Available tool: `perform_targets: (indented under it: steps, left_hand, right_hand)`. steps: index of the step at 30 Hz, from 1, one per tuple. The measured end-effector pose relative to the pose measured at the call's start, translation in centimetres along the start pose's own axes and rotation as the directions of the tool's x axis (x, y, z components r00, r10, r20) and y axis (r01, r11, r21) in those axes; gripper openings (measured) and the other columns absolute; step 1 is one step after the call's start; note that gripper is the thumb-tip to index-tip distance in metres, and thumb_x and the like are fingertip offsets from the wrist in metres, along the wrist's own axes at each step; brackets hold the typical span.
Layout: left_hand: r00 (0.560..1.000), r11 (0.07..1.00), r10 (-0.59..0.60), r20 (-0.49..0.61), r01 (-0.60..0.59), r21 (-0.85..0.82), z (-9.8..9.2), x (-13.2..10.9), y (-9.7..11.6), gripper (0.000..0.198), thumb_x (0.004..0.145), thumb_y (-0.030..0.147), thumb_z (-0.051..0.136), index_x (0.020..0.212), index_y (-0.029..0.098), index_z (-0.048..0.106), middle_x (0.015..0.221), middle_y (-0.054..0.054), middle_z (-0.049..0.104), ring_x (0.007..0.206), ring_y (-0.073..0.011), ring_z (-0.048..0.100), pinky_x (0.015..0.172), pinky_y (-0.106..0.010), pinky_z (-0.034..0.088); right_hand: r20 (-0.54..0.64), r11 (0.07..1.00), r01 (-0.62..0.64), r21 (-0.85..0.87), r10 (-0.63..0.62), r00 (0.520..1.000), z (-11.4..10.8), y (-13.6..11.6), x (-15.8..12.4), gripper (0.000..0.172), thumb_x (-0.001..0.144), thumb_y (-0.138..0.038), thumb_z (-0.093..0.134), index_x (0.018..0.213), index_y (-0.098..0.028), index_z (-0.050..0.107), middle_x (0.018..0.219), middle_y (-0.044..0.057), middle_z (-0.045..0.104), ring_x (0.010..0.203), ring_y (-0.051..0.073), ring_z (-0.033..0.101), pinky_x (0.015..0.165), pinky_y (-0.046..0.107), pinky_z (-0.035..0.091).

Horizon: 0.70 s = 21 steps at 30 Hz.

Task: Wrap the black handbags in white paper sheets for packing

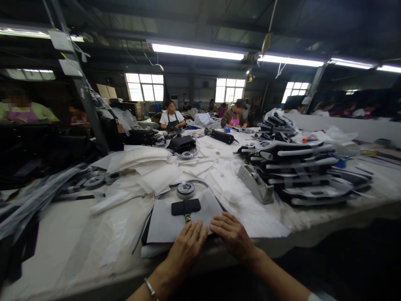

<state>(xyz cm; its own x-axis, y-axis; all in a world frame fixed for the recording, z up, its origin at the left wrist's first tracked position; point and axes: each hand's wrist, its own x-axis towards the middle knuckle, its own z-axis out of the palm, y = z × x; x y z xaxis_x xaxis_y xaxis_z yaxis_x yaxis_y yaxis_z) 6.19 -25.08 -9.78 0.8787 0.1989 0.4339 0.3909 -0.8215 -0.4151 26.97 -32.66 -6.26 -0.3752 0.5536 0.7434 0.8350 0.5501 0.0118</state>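
Our left hand (188, 246) lies palm down with fingers stretched and close together, tips on the near edge of the grey panel (163, 221); it grips nothing. Our right hand (233, 236) lies just beside it, also flat and spread, fingertips on the panel's near right corner; it too has hold of nothing.

The panel lies flat at the near edge of the table (56, 242), on thin white sheets. A black tab (186, 206) sits across its middle, with a small metal clasp (187, 218) just near of it, close to our left fingertips. A roll of tape (186, 189) lies just beyond the panel's far edge; a tape dispenser (255, 184) stands further right; a stack of black pieces (310, 175) rises at far right.

We judge the panel light, thin and pliable, apt to slide on the slick sheets beneath; flat palms suit it better than a pinch. To lift it, the bare left or right edge looks best, clear of the tab and clasp.
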Motion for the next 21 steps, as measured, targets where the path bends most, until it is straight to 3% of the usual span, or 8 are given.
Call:
perform_targets:
  steps: [7,10,11,13,15,16,18,21]
  left_hand:
    - [0.981,0.987,-0.096,0.166,0.072,0.146,-0.6,4.0,2.5,0.018,0.091,0.010,0.052,0.108,0.009,0.059,0.095,-0.018,0.071,0.086,-0.0303,0.071,0.073,-0.042,0.056]
    - [0.979,0.983,-0.117,0.169,0.090,0.158,-0.7,4.3,2.7,0.017,0.091,0.009,0.052,0.107,0.008,0.058,0.086,-0.015,0.069,0.078,-0.0275,0.070,0.068,-0.038,0.056]
    - [0.979,0.983,-0.116,0.166,0.090,0.158,-0.7,4.2,2.7,0.019,0.091,0.009,0.052,0.109,0.007,0.057,0.087,-0.016,0.069,0.079,-0.0279,0.070,0.067,-0.037,0.056]
    - [0.982,0.985,-0.104,0.155,0.080,0.152,-0.6,3.9,2.5,0.026,0.091,0.009,0.052,0.117,0.004,0.055,0.093,-0.020,0.069,0.085,-0.0295,0.070,0.069,-0.038,0.057]
    - [0.986,0.989,-0.083,0.144,0.064,0.133,-0.6,3.5,2.2,0.032,0.091,0.008,0.052,0.123,0.003,0.053,0.099,-0.021,0.069,0.090,-0.0297,0.070,0.073,-0.039,0.057]
    - [0.987,0.991,-0.074,0.140,0.057,0.122,-0.6,3.4,2.0,0.034,0.091,0.008,0.052,0.124,0.004,0.052,0.101,-0.021,0.069,0.092,-0.0289,0.070,0.075,-0.038,0.057]
    - [0.989,0.994,-0.063,0.131,0.050,0.100,-0.7,3.2,1.7,0.037,0.090,0.008,0.054,0.126,0.005,0.052,0.103,-0.018,0.069,0.092,-0.0270,0.069,0.078,-0.037,0.058]
    - [0.991,0.995,-0.063,0.116,0.054,0.078,-1.2,3.0,1.0,0.041,0.088,0.007,0.056,0.129,0.007,0.051,0.105,-0.015,0.069,0.092,-0.0248,0.069,0.080,-0.036,0.058]
  right_hand:
    - [-0.062,0.996,-0.092,-0.012,0.091,0.994,0.9,0.0,-2.7,0.028,0.099,-0.012,0.046,0.115,-0.020,0.068,0.111,0.006,0.075,0.118,0.023,0.063,0.111,0.050,0.040]
    - [-0.120,0.934,-0.323,0.152,0.342,0.932,-0.1,-0.3,-3.6,0.021,0.096,-0.020,0.056,0.107,-0.026,0.073,0.108,0.004,0.076,0.115,0.026,0.064,0.110,0.052,0.041]
    - [-0.131,0.848,-0.466,0.251,0.507,0.852,-0.5,-0.4,-3.9,0.017,0.095,-0.027,0.059,0.103,-0.027,0.074,0.106,0.004,0.076,0.111,0.027,0.066,0.107,0.052,0.045]
    - [-0.005,0.480,-0.728,0.489,0.836,0.548,-1.1,-0.8,-4.4,0.027,0.089,-0.046,0.067,0.102,-0.023,0.074,0.102,0.008,0.075,0.102,0.030,0.069,0.094,0.049,0.055]
    - [0.315,-0.017,-0.800,0.600,0.924,0.217,-1.6,-1.1,-4.4,0.052,0.076,-0.061,0.075,0.106,-0.019,0.070,0.103,0.012,0.074,0.097,0.033,0.070,0.079,0.046,0.060]
    - [0.470,-0.207,-0.777,0.595,0.873,0.127,-1.8,-1.3,-4.2,0.061,0.069,-0.065,0.078,0.107,-0.018,0.069,0.105,0.013,0.073,0.097,0.034,0.070,0.076,0.045,0.060]
    - [0.662,-0.423,-0.706,0.568,0.745,0.086,-2.1,-1.5,-3.4,0.070,0.063,-0.067,0.082,0.109,-0.016,0.067,0.111,0.014,0.071,0.099,0.033,0.070,0.078,0.042,0.059]
    - [0.751,-0.567,-0.591,0.574,0.653,0.102,-2.2,-1.6,-1.9,0.069,0.063,-0.067,0.083,0.107,-0.017,0.067,0.106,0.011,0.071,0.095,0.026,0.070,0.083,0.037,0.057]
